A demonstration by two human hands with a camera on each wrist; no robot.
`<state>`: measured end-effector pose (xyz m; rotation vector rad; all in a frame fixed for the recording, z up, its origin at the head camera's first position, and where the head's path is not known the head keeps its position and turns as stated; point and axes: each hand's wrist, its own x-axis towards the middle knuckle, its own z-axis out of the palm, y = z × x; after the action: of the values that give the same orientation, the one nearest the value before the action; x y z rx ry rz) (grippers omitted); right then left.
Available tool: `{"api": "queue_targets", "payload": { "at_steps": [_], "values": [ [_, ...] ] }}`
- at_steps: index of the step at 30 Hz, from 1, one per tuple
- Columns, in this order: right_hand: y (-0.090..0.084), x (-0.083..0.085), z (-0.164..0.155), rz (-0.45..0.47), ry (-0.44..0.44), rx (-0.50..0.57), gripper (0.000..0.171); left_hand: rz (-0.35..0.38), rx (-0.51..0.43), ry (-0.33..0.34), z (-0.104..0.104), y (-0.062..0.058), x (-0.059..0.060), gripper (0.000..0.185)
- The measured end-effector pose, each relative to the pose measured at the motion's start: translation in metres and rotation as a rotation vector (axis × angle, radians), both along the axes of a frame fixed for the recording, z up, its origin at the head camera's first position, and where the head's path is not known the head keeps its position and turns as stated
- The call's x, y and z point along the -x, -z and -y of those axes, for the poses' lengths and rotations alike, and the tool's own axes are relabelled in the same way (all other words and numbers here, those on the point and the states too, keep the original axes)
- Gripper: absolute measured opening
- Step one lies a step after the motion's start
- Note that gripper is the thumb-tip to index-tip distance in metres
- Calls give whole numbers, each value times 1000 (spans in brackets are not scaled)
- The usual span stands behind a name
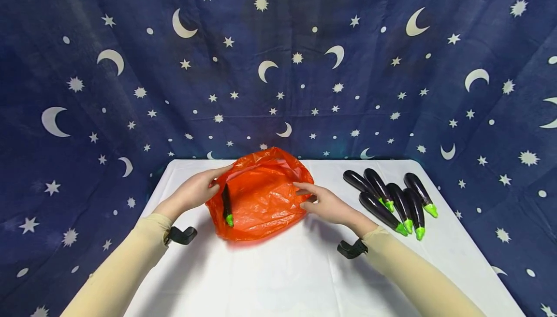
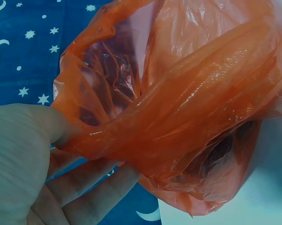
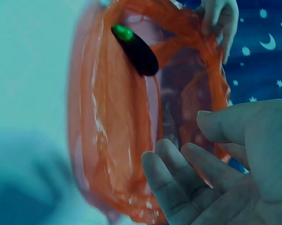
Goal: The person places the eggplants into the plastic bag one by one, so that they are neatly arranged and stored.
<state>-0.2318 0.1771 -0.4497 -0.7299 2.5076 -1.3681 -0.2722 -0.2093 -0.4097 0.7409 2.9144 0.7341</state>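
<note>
Now we pinch w/ left hand (image 1: 194,191) the orange plastic bag (image 1: 261,196) rim mid-bench (image 1: 278,268); right hand (image 1: 326,204), fingers relaxed, touches its other side. One eggplant (image 1: 227,205) lies inside, five eggplants (image 1: 391,201) to the right.

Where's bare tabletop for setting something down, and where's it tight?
Free: the near half of the white table, between the two forearms and in front of the orange plastic bag. Also the strip between the bag and the eggplants, though the right hand reaches across it. Crowded: the far right, where the eggplants cluster.
</note>
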Motion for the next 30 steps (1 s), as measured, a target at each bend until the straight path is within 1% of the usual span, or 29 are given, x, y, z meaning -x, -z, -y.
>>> {"api": "queue_targets", "payload": {
  "at_steps": [5, 9, 11, 14, 20, 26, 30],
  "values": [
    [-3, 1, -25, -9, 66, -6, 57, -31, -4, 22, 1, 1, 1, 61],
    [-9, 0, -50, -55, 127, -32, 58, -46, -8, 30, 1, 1, 1, 60],
    [-13, -2, -62, -80, 159, -43, 59, -40, -12, 24, 2, 1, 1, 60],
    [-18, -3, -80, -88, 201, -50, 60, -24, -18, 13, 3, 0, 1, 59],
    [-27, -5, -112, -80, 272, -136, 65, -12, -25, 0, 5, -1, 1, 59],
    [-24, -7, -140, -95, 316, -178, 68, 2, -29, 4, 4, -2, -1, 57],
    [-20, -9, -154, -85, 339, -210, 71, 11, -34, 3, 3, -3, -2, 57]
  ]
}}
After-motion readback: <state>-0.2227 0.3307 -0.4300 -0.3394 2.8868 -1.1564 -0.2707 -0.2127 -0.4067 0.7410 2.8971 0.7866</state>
